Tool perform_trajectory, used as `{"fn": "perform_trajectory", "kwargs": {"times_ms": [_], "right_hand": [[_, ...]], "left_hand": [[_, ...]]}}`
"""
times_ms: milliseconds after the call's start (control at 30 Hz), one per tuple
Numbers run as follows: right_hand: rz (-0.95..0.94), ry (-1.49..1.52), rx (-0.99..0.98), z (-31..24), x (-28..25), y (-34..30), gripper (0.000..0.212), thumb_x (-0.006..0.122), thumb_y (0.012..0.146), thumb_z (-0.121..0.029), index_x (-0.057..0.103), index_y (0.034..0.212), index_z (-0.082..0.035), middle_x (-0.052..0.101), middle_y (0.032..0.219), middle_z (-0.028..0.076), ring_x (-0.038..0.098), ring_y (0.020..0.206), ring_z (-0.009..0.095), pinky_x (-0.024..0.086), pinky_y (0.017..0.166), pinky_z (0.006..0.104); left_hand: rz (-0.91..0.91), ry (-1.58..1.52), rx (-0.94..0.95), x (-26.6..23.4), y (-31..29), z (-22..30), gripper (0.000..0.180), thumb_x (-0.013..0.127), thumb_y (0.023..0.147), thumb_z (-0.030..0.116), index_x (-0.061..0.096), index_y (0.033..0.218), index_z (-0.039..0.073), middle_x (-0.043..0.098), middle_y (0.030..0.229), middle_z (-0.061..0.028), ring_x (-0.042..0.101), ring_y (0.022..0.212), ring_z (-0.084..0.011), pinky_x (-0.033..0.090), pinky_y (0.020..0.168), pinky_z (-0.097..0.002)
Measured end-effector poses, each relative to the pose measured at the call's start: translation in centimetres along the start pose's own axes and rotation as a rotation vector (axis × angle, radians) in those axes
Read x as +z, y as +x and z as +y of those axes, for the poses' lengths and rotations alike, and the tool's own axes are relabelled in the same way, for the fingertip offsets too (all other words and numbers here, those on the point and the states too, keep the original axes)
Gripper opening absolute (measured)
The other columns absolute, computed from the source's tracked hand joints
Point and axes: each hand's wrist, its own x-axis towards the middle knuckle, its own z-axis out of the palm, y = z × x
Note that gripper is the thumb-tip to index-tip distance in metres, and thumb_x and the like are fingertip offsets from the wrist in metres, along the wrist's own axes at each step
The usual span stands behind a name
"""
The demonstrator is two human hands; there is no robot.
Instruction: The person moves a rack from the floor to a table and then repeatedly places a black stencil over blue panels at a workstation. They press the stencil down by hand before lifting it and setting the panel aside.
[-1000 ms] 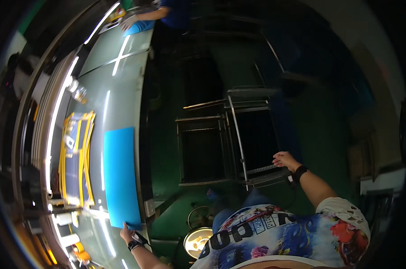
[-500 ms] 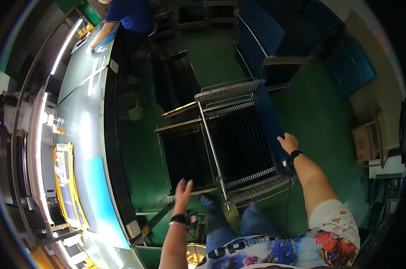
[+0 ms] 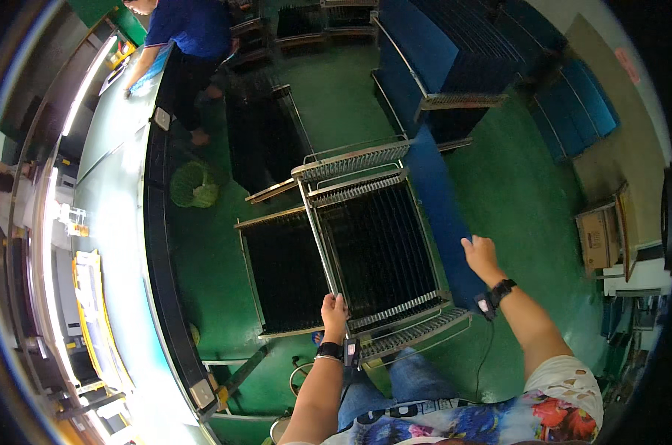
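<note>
The slotted metal rack stands on the green floor; the left hand has its grip closed around the rack's side rail; the right hand curls beside the blue panel, its grip's hold impossible to tell from here; left, a counter; a person in blue leans at its far end.

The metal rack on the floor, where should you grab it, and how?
Probably by the long silver bar along the left of the rack, coming from the person's own end and curling fingers around it. It looks slim, straight and bare, while the rack's two ends have rows of little gaps. The left hand is at the bar's nearer part.
</note>
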Motion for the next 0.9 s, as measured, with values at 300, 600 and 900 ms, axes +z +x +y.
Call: {"fn": "perform_trajectory", "kwargs": {"times_ms": [300,600,900], "right_hand": [[0.2,0.176,0.145,3.1,-17.2,-3.3,0.037,0.057,0.086,-0.029,0.055,0.072,0.005,0.054,0.062,0.02,0.052,0.056,0.031,0.039,0.055,0.0393],[0.553,0.185,0.336,13.3,-19.7,-14.0,0.04,0.056,0.087,-0.032,0.055,0.083,0.008,0.055,0.067,0.017,0.046,0.059,0.03,0.038,0.059,0.0402],[0.558,0.051,0.803,18.4,-19.2,-29.1,0.043,0.055,0.088,-0.033,0.055,0.082,0.01,0.054,0.065,0.015,0.05,0.06,0.025,0.038,0.058,0.0396]], "left_hand": [[-0.515,-0.263,-0.323,1.4,-1.1,4.8,0.031,0.048,0.094,0.035,0.037,0.072,0.014,0.027,0.055,0.005,0.028,0.045,-0.0068,0.026,0.043,-0.0231],[-0.57,-0.34,-0.301,12.7,-6.0,8.6,0.032,0.045,0.095,0.035,0.032,0.072,0.017,0.026,0.054,0.0052,0.026,0.045,-0.008,0.026,0.044,-0.0254],[-0.46,0.066,-0.008,22.1,-10.0,15.3,0.034,0.05,0.091,0.041,0.043,0.078,0.011,0.041,0.059,0.0004,0.038,0.051,-0.0123,0.033,0.048,-0.0276]]}}
